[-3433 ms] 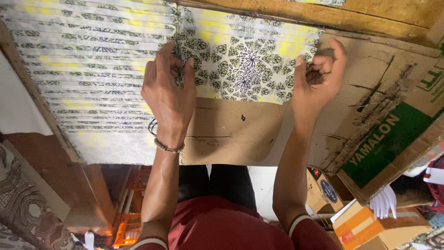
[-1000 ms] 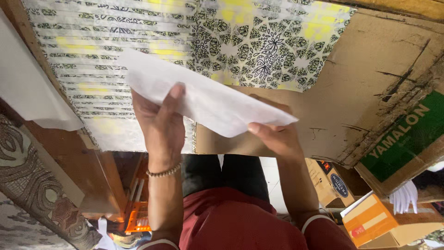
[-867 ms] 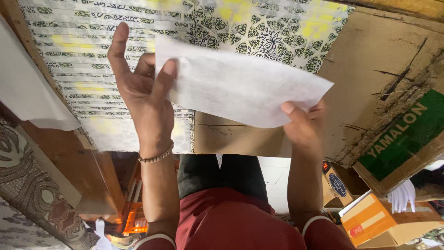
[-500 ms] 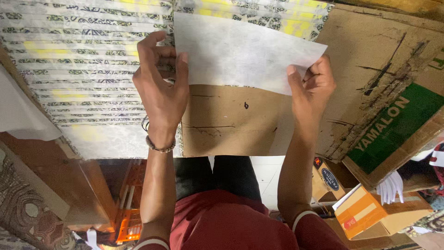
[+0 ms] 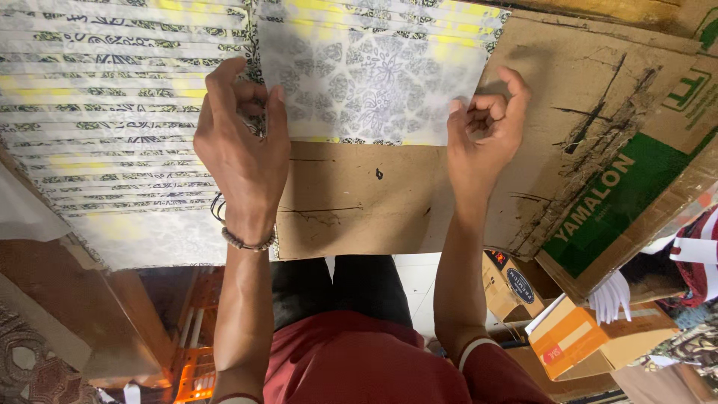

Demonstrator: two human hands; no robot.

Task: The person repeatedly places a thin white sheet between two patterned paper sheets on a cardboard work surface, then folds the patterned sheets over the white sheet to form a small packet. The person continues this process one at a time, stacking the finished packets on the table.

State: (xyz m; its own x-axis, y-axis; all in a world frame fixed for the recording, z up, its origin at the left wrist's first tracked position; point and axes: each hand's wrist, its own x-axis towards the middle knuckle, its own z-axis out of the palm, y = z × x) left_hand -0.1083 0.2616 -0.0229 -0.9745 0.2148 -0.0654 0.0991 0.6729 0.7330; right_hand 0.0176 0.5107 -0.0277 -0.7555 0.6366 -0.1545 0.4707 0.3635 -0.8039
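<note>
Hands: two, both at work. Left hand (image 5: 241,150) pinches the left edge of one translucent sheet (image 5: 370,82); right hand (image 5: 486,135) pinches its right edge, fingers curled. The sheet lies over one patterned tile (image 5: 374,45) at the far edge of the cardboard work surface (image 5: 359,202). Risk: uneven pull could skew or crease the sheet. One overlapped row of patterned pieces (image 5: 105,120) lies left; the number of pieces cannot be told.
</note>
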